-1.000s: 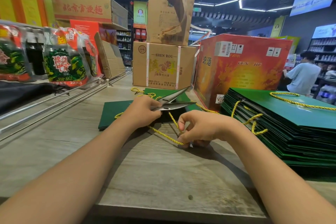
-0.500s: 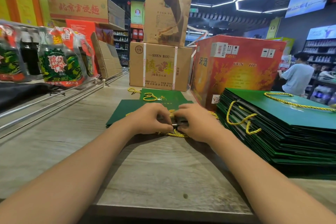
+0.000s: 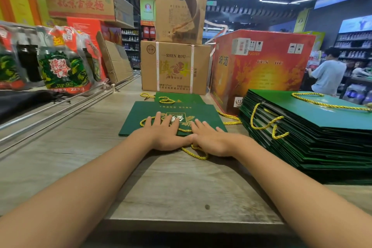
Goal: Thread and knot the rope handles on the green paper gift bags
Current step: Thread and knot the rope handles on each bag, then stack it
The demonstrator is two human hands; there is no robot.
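Observation:
A flat green paper gift bag (image 3: 141, 113) with gold print lies on the wooden counter in front of me. My left hand (image 3: 164, 134) and my right hand (image 3: 211, 140) lie side by side on its near edge, fingers straight, pressing it down. A yellow rope handle (image 3: 196, 154) loops out from under my hands onto the counter. Another loop of yellow rope (image 3: 144, 123) shows left of my left fingers. A second green bag (image 3: 181, 98) lies behind the first. The scissors are out of sight.
A tall stack of flat green bags (image 3: 314, 133) with yellow ropes sits at the right. Cardboard boxes (image 3: 175, 66) and a red box (image 3: 261, 66) stand behind. Packaged bottles (image 3: 62, 62) and metal rails (image 3: 60, 110) line the left. A person (image 3: 328, 72) stands far right.
One second ago my left hand held open scissors at the rope and my right pinched it. Both hands then closed together, and now lie flat on the bag; the scissors are gone from view.

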